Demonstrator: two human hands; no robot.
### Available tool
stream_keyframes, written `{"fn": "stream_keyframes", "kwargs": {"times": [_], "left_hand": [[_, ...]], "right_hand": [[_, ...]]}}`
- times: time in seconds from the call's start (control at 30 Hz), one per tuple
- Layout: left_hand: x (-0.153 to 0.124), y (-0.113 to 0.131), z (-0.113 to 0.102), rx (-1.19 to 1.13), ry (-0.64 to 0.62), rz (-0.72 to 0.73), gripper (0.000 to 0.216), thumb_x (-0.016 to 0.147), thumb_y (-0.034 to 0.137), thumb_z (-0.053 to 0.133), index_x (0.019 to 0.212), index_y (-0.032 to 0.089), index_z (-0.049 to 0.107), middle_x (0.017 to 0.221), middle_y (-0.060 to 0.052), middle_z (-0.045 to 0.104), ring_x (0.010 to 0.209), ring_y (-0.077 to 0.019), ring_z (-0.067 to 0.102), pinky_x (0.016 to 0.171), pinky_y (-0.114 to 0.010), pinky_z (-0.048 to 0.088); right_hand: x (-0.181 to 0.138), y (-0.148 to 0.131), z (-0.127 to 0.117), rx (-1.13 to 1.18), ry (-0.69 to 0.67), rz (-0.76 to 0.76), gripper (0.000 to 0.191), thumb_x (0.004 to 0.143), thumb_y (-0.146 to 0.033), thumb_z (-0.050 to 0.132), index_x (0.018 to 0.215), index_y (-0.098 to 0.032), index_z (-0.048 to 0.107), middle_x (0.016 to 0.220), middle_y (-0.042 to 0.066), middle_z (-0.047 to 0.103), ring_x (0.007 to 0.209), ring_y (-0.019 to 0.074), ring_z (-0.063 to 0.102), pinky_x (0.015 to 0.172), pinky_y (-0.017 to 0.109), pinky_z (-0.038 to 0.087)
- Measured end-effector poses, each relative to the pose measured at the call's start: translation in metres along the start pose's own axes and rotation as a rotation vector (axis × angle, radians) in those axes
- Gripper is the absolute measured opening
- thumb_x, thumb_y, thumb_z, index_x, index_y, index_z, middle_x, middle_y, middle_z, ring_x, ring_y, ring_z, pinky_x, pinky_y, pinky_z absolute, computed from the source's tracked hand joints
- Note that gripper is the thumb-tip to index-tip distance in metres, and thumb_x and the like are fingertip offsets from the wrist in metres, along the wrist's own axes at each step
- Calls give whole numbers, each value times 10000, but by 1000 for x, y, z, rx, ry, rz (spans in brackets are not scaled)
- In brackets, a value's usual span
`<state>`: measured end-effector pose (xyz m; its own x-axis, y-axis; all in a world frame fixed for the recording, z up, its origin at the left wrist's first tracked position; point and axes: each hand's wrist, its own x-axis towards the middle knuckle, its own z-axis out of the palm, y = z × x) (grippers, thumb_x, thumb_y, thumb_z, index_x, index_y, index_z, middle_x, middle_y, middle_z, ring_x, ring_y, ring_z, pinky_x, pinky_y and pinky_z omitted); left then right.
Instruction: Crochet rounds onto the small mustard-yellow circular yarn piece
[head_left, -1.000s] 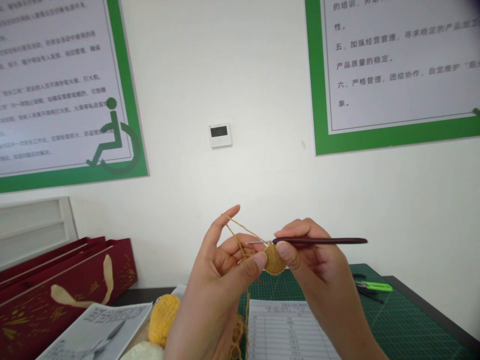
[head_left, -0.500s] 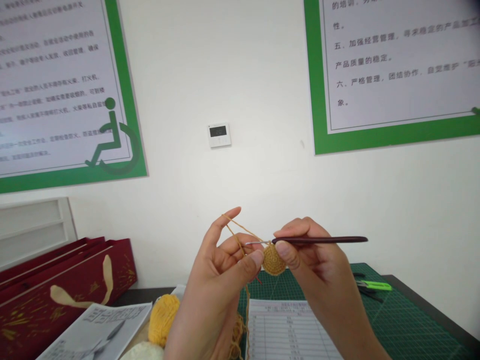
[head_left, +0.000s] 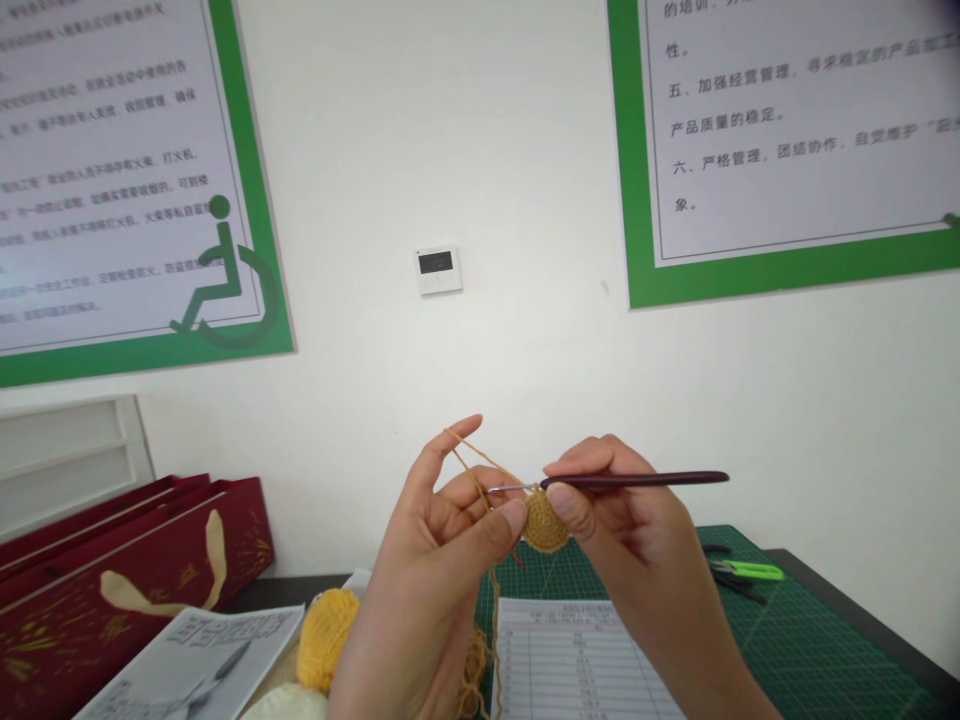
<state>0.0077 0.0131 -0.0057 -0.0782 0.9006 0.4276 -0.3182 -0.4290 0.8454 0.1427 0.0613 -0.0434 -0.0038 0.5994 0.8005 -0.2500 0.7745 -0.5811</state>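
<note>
A small round tan crochet piece [head_left: 546, 522] is pinched at its left edge between the thumb and fingers of my left hand [head_left: 450, 545]. Tan yarn [head_left: 484, 452] runs over my raised left index finger and down past the palm. My right hand [head_left: 637, 530] grips a crochet hook [head_left: 637, 480] by its dark red handle, with the thumb close to the piece's right edge. The hook's metal shaft lies across the top of the piece and points left, its tip close to the yarn and left fingers. A short red strand shows below the left thumb.
A green cutting mat [head_left: 802, 640] covers the table, with a printed sheet [head_left: 577, 660] and green-handled pliers or snips [head_left: 750, 570] on it. At left are a yellow yarn ball [head_left: 326, 640], a white ball [head_left: 285, 703], a leaflet [head_left: 202, 665] and red gift bags [head_left: 172, 560].
The crochet hook and my right hand have shifted slightly left, carrying the tip a little further toward the left fingers. The crochet piece has tilted slightly; my left hand stays nearly still.
</note>
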Motion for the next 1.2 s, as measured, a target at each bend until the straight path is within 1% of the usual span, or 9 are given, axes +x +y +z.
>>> {"fn": "stream_keyframes", "kwargs": {"times": [0.07, 0.3, 0.5, 0.6, 0.7, 0.87, 1.03, 1.13, 1.2], "left_hand": [[0, 0, 0, 0, -1, -7, 782, 756, 97, 804, 1442, 192, 441, 801, -38, 676, 714, -157, 582, 640, -254, 440], [0, 0, 1, -15, 25, -6, 751, 743, 128, 830, 1414, 197, 501, 777, -31, 674, 669, -149, 570, 614, -253, 414], [-1, 1, 1, -6, 16, 1, 650, 818, 161, 770, 1408, 176, 496, 744, -21, 650, 642, -144, 540, 591, -262, 382], [0, 0, -1, 5, 12, -6, 733, 781, 125, 797, 1431, 184, 464, 794, -39, 676, 693, -156, 579, 619, -257, 412], [0, -1, -2, -6, -2, -2, 812, 731, 73, 820, 1443, 188, 448, 791, -34, 683, 708, -150, 589, 629, -244, 433], [1, 0, -1, -9, 11, -7, 813, 694, 73, 842, 1417, 190, 490, 770, -17, 675, 671, -138, 583, 601, -231, 433], [1, 0, -1, -28, 14, -5, 787, 679, 70, 851, 1384, 187, 522, 763, -16, 681, 645, -130, 575, 591, -230, 421], [2, 0, -1, -42, 5, -15, 790, 676, 59, 852, 1381, 183, 517, 763, -16, 684, 651, -124, 573, 594, -221, 416], [2, 0, -2, -40, -1, -25, 800, 683, 53, 845, 1392, 179, 497, 771, -16, 685, 650, -119, 566, 592, -219, 414]], "right_hand": [[0, -1, 0, 7, 10, 15, 93, 935, -323, 671, 939, -230, 661, 829, 8, 641, 714, 148, 634, 618, 250, 512], [0, -3, 0, 18, 0, 36, 90, 940, -325, 665, 938, -236, 653, 834, -2, 629, 717, 138, 624, 620, 240, 499], [-1, -5, 2, 29, 44, 67, 108, 932, -333, 675, 916, -228, 655, 816, -3, 621, 699, 137, 611, 615, 246, 490], [-1, -5, 3, 27, 58, 56, 90, 931, -316, 677, 909, -231, 658, 809, -9, 624, 706, 129, 616, 627, 235, 497], [0, -4, 2, -4, 74, 37, 95, 932, -316, 672, 907, -225, 661, 801, -2, 631, 701, 136, 625, 619, 238, 511], [1, -3, 1, -51, 57, -16, 111, 923, -327, 680, 913, -217, 666, 786, 8, 653, 679, 144, 644, 586, 237, 520], [1, -2, 0, -25, 66, 21, 109, 931, -323, 674, 911, -217, 662, 775, 0, 643, 674, 135, 642, 584, 226, 518], [1, 0, -2, -31, 21, -7, 84, 937, -302, 672, 925, -221, 656, 784, -6, 647, 679, 122, 650, 579, 204, 519], [1, 1, -2, -33, 15, -17, 75, 940, -297, 670, 932, -224, 653, 788, -12, 646, 679, 113, 649, 579, 192, 515]]}}
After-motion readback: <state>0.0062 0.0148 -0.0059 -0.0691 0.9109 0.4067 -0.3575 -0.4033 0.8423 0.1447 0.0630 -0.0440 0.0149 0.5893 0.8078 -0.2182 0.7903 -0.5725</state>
